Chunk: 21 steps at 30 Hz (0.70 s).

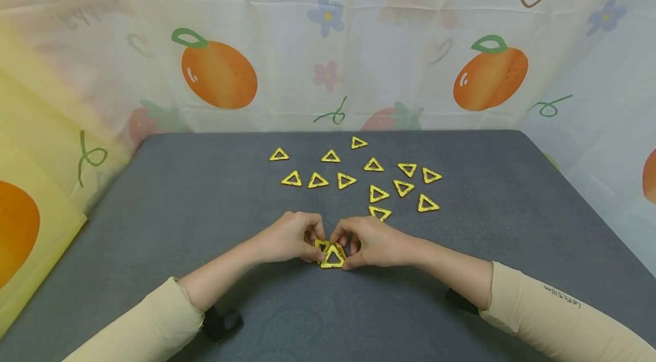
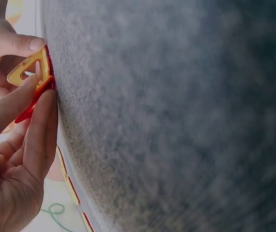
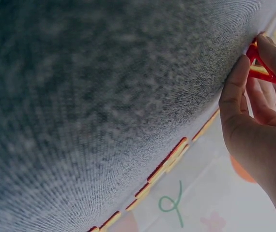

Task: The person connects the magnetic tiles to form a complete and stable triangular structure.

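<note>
Several yellow triangular magnetic tiles stand joined in a small tilted cluster near the middle of the table, the front triangle (image 1: 333,266) facing me. My left hand (image 1: 293,238) pinches the cluster's left side between thumb and fingers. From the right, my right hand (image 1: 378,241) grips the other side, thumb low at the front corner. In the left wrist view, a yellow tile (image 2: 18,76) with red edges sits between both hands, and the left thumb lies over part of it. The right wrist view shows a red-edged tile (image 3: 261,73) between right thumb and fingers. Fingers hide the cluster's back.
Loose yellow triangle tiles (image 1: 378,198) lie flat and scattered beyond the hands, the closest one (image 1: 380,210) just behind the right hand. The dark grey table (image 1: 179,191) ends at a printed curtain (image 1: 328,111) at the back and sides.
</note>
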Motion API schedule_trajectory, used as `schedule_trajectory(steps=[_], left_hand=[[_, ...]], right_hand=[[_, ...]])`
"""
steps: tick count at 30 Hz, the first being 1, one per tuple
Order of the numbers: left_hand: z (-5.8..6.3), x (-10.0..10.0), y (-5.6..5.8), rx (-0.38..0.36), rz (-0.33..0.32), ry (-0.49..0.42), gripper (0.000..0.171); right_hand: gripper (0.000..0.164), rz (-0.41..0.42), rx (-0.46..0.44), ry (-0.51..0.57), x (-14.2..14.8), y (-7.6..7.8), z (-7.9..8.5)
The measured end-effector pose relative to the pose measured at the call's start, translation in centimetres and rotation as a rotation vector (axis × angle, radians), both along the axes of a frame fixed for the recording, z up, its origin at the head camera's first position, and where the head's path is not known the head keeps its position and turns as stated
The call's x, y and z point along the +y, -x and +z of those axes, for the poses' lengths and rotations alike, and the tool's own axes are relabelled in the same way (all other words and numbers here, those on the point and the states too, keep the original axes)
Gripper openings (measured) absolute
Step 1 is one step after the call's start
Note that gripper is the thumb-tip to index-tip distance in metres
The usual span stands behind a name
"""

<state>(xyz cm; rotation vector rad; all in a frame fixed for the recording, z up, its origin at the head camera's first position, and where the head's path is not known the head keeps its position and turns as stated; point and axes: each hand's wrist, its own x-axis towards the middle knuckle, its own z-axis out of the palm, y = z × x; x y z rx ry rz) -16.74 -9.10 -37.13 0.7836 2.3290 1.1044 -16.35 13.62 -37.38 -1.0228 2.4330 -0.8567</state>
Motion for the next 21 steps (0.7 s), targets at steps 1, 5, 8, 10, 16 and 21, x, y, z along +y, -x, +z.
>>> schedule_trajectory(steps=[1,5,8,10,16,21], left_hand=[[0.0,0.0,0.0,0.006,0.001,-0.001,0.022],[0.0,0.2,-0.2,0.017,0.001,-0.016,0.023],[0.1,0.4,-0.4,0.023,0.000,-0.023,0.024],[0.1,0.5,-0.4,0.034,0.001,-0.019,0.025],[0.2,0.7,-0.7,0.074,-0.001,-0.003,0.025],[0.2,1.1,-0.9,0.107,0.007,0.020,0.025]], right_hand=[[0.037,-0.001,-0.002,0.001,0.0,0.0,0.0],[0.037,-0.012,-0.012,0.001,0.0,0.0,0.0],[0.039,-0.021,-0.016,0.000,0.0,-0.1,0.1],[0.039,-0.024,-0.016,0.001,0.0,-0.1,0.1],[0.040,-0.024,-0.014,0.005,0.0,-0.1,0.0],[0.041,-0.026,-0.011,0.009,0.0,-0.1,0.1]])
